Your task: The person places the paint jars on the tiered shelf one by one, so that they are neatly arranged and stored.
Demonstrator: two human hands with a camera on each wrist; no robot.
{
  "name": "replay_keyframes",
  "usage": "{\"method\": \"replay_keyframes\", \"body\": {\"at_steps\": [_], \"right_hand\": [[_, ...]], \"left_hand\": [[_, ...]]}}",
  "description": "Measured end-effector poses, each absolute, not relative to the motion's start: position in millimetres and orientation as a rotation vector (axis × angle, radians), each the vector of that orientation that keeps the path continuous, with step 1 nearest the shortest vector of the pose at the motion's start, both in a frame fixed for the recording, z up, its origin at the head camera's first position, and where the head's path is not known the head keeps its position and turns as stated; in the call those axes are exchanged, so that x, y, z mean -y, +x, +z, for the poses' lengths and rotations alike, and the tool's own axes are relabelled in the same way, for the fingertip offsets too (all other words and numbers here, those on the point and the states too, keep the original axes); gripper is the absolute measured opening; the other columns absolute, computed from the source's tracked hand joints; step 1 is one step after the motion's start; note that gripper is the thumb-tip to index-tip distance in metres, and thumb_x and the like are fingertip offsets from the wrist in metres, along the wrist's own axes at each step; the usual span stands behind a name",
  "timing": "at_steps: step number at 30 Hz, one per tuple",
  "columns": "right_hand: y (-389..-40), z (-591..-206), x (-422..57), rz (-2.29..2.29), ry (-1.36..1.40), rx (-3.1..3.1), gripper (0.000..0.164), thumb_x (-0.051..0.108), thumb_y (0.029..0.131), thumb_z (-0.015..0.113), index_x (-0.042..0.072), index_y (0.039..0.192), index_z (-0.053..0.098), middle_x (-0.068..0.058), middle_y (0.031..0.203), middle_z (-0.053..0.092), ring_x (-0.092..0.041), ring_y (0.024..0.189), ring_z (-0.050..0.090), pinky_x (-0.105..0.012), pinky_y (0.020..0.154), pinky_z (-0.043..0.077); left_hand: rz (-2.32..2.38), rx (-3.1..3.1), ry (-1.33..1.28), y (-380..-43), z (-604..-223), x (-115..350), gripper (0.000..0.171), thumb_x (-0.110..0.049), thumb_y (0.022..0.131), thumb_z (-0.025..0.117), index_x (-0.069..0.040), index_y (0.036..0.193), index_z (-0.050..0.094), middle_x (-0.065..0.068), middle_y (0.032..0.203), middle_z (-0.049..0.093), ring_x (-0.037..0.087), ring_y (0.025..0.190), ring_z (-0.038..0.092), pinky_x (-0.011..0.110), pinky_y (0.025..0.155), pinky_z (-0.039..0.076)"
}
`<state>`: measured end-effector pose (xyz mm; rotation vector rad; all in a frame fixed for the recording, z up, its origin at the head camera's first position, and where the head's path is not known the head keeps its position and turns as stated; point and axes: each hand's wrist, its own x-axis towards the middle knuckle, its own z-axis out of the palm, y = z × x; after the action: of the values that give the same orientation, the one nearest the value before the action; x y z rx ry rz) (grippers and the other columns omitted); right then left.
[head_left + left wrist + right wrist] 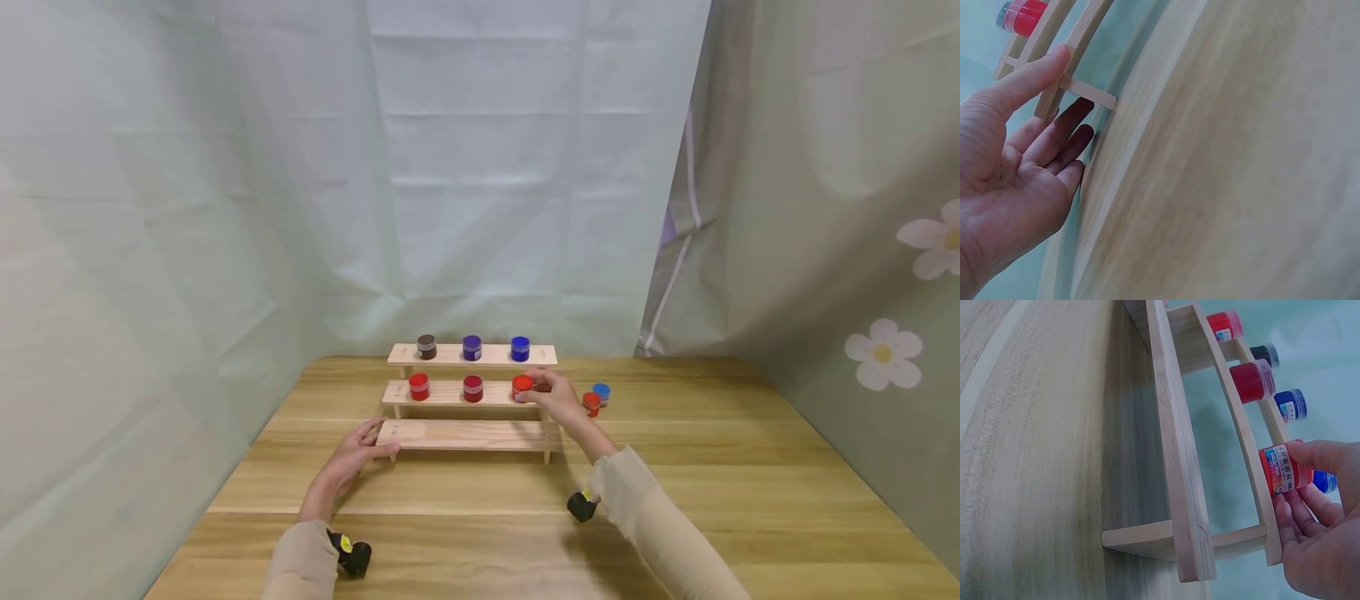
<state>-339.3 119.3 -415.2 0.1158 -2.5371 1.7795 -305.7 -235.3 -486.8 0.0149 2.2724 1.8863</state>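
Note:
A three-tier wooden stand (468, 433) stands on the table. At the right end of its middle tier, my right hand (558, 402) pinches an orange-red paint jar (1285, 469) between thumb and fingers; the jar's base meets the shelf. Left of it on that tier are a dark red jar (473, 388) and a red jar (419, 387). My left hand (351, 457) holds the left end of the lowest tier, thumb (1054, 59) on the front edge and fingers behind and below. That lowest tier bears no jars.
The top tier bears a dark jar (427, 347), a purple jar (472, 347) and a blue jar (520, 348). Right of the stand, an orange-red jar (592, 405) and a lighter blue jar (602, 393) stand on the table (690, 475). Pale curtains (487, 208) hang behind.

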Motion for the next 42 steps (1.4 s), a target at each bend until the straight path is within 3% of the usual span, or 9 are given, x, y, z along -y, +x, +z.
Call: {"method": "replay_keyframes", "body": {"at_steps": [3, 13, 26, 32, 35, 42], "right_hand": [[-340.1, -415.4, -119.0, 1.773, 0.134, 2.543, 0.044, 0.009, 0.085, 0.073, 0.001, 0.126, 0.06, -0.02, 0.116, 0.066, -0.027, 0.104, 0.063, -0.03, 0.084, 0.055], [-338.4, -413.2, -129.9, 1.884, 0.198, 2.482, 0.045, 0.017, 0.094, 0.064, 0.002, 0.135, 0.054, -0.022, 0.134, 0.058, -0.035, 0.122, 0.057, -0.044, 0.102, 0.05], [-341.6, -412.1, -169.5, 1.997, 0.05, 2.356, 0.047, 0.025, 0.097, 0.059, -0.001, 0.136, 0.052, -0.023, 0.139, 0.054, -0.032, 0.123, 0.058, -0.04, 0.105, 0.049], [-339.8, -418.1, -191.1, 1.99, -0.043, 2.363, 0.048, 0.028, 0.099, 0.058, 0.001, 0.138, 0.05, -0.021, 0.137, 0.055, -0.017, 0.11, 0.062, -0.044, 0.107, 0.047], [-338.9, -421.9, -198.9, 2.034, -0.075, 2.341, 0.051, 0.029, 0.099, 0.057, 0.0, 0.14, 0.048, -0.021, 0.138, 0.053, -0.012, 0.107, 0.061, -0.045, 0.108, 0.045], [-339.2, -430.8, -208.9, 2.093, -0.158, 2.343, 0.052, 0.028, 0.099, 0.056, 0.0, 0.142, 0.045, -0.019, 0.138, 0.054, -0.016, 0.11, 0.061, -0.036, 0.104, 0.049]], "left_hand": [[1.873, -2.28, 0.014, -304.6, -485.8, 236.3, 0.081, -0.015, 0.089, 0.07, -0.004, 0.154, 0.023, 0.03, 0.153, 0.029, 0.046, 0.145, 0.027, 0.063, 0.119, 0.01], [1.882, -2.272, 0.001, -304.4, -488.0, 237.0, 0.081, -0.014, 0.088, 0.07, -0.005, 0.154, 0.024, 0.029, 0.152, 0.033, 0.045, 0.144, 0.03, 0.064, 0.119, 0.011], [1.868, -2.258, -0.009, -305.5, -487.2, 237.5, 0.08, -0.015, 0.088, 0.071, -0.006, 0.154, 0.024, 0.031, 0.155, 0.025, 0.046, 0.146, 0.023, 0.066, 0.118, 0.009], [1.856, -2.253, -0.014, -305.2, -485.4, 237.2, 0.081, -0.016, 0.088, 0.071, -0.005, 0.154, 0.024, 0.032, 0.156, 0.022, 0.047, 0.147, 0.02, 0.067, 0.117, 0.008], [1.856, -2.255, -0.015, -305.2, -485.2, 237.3, 0.082, -0.016, 0.089, 0.071, -0.006, 0.154, 0.023, 0.031, 0.156, 0.023, 0.047, 0.147, 0.02, 0.066, 0.117, 0.008], [1.893, -2.242, 0.005, -307.5, -488.1, 237.4, 0.085, -0.015, 0.088, 0.071, -0.004, 0.155, 0.02, 0.028, 0.153, 0.031, 0.044, 0.144, 0.029, 0.06, 0.121, 0.012]]}}
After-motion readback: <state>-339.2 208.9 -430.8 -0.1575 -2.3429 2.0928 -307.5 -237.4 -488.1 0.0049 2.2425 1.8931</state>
